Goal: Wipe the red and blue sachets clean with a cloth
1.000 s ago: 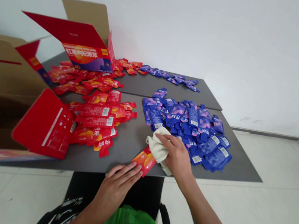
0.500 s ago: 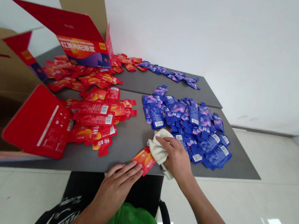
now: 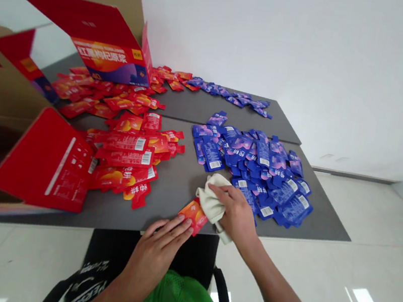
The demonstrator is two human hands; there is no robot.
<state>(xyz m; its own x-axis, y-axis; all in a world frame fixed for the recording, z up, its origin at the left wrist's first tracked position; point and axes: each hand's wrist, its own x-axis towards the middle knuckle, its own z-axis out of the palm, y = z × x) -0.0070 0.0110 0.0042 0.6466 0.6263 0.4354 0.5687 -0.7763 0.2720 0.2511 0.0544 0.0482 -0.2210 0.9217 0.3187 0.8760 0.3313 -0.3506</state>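
A red and orange packet (image 3: 194, 214) lies flat at the front edge of the grey table (image 3: 176, 188). The fingers of my left hand (image 3: 160, 246) rest on its near left end, pressing it to the tabletop. My right hand (image 3: 237, 215) is closed on a crumpled white cloth (image 3: 213, 199), which covers the packet's far right end. Just beyond the cloth and to its right is a big pile of blue packets (image 3: 260, 168). On the left, red packets (image 3: 128, 154) lie in a heap.
An open red carton (image 3: 113, 55) stands at the back left, and a larger open box (image 3: 46, 167) fills the near left. More blue packets (image 3: 233, 96) lie along the table's back. A black chair and green mesh cloth are below the front edge.
The view has shifted slightly, so the boxes appear a little further left and higher. Both hands keep nearly the same place on the packet and cloth.
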